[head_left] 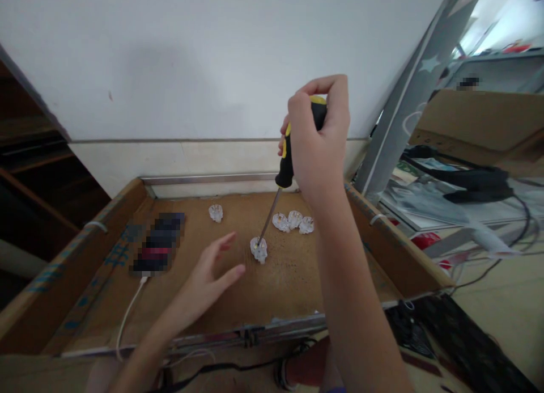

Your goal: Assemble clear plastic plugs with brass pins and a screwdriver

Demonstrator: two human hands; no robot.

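Note:
My right hand [321, 129] grips the yellow and black handle of a screwdriver [285, 169], which tilts down to the left. Its tip meets a small clear plastic part [259, 250] lying on the brown board. Just left of that part is my left hand [215, 265], thumb and fingers apart and holding nothing. Similar clear parts lie in a little cluster [294, 220] right of the shaft, and a single one [216, 212] sits farther back on the left. Fine details of these parts are too small to make out.
The brown board tray [178, 313] has raised side walls. A phone [159, 243] with a white cable [128, 311] lies at its left. Behind stands a white wall [191, 70]. Beyond a grey post [403, 98] at right are a cardboard box [480, 121] and clutter.

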